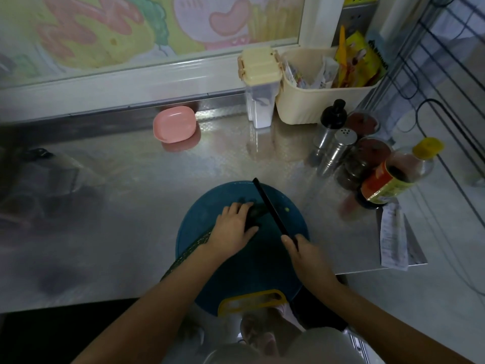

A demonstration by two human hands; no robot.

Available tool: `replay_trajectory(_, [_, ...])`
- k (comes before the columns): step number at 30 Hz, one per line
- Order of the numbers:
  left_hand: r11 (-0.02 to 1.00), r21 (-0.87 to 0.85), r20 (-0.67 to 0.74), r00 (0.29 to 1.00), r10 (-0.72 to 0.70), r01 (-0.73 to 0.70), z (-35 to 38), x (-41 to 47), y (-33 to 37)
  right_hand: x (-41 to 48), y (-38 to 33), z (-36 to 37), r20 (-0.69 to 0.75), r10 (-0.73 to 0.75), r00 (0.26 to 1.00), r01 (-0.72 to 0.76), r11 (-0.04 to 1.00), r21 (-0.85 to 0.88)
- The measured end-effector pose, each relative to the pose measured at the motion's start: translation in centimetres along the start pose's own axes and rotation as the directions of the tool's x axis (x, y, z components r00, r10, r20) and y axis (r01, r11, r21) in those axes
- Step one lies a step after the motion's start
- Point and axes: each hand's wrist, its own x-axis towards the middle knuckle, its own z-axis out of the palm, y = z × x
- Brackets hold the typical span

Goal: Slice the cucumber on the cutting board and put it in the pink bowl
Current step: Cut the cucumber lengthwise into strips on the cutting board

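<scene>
Right hand [305, 254]: grip clamped round the handle of a long black knife [273, 208], its blade angled away across the round blue plastic cutting board [252, 269]. Left of that grip, the left hand [233, 227] curls over the dark green cucumber [256, 211], which lies on the board against the blade. Right of the grip: a yellow-capped bottle [393, 179], its orange-and-yellow label illegible. Far beyond, the oval pink plastic bowl [174, 124] stands on the steel desk [131, 179].

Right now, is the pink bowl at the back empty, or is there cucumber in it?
Empty: the pink bowl shows only bare pink inside. The cucumber lies on the blue cutting board under the left hand.
</scene>
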Motion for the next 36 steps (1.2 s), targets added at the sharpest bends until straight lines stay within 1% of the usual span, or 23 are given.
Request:
replay_trajectory(2, [1.0,-0.025,-0.071,0.997,-0.02,0.018,0.5,0.5,0.5,-0.1,-0.7,0.2,-0.017,-0.013,1.0,0.013,1.0,-0.023])
replay_trajectory(4, [0.998,-0.037,-0.126,0.99,-0.061,0.057,0.8,0.8,0.8,-0.1,-1.2,0.2,-0.004,-0.008,1.0,0.008,1.0,-0.017])
replay_trajectory(11, [0.986,-0.01,-0.255,0.953,-0.161,0.164,1.6,1.2,1.8,0.6,-2.0,0.2,0.021,-0.051,0.998,0.052,0.997,-0.05])
replay_trajectory(14, [0.972,-0.046,-0.241,0.942,-0.233,0.229,1.6,1.5,2.4,0.7,-2.3,-0.1,0.017,-0.04,0.999,0.04,0.999,-0.022])
replay_trajectory(18, [0.954,-0.061,-0.207,0.932,-0.298,0.292,1.6,1.7,2.6,0.8,-2.4,0.0,0.007,-0.035,0.999,0.036,0.993,-0.115])
replay_trajectory(21, [0.945,-0.082,-0.2,0.924,-0.325,0.315,1.7,2.0,2.8,1.2,-2.4,0.0,0.027,-0.03,0.999,0.033,0.993,-0.11])
replay_trajectory(24, [0.942,-0.113,-0.193,0.923,-0.332,0.315,1.5,2.3,2.6,1.8,-2.7,0.0,0.024,-0.036,0.999,0.038,0.994,-0.098])
replay_trajectory(28, [0.951,-0.131,-0.176,0.937,-0.301,0.28,1.1,2.5,2.2,2.4,-3.0,-0.4,0.035,-0.026,0.999,0.029,0.995,-0.095])
replay_trajectory(34, [0.972,-0.087,-0.212,0.95,-0.23,0.216,1.1,2.0,2.2,3.2,-3.4,-0.4,0.044,0.011,0.999,-0.008,0.998,-0.067])
replay_trajectory(36, [0.98,-0.072,-0.257,0.946,-0.197,0.184,1.3,2.0,2.1,3.4,-3.4,0.0,0.062,0.035,0.997,-0.031,0.997,-0.069])
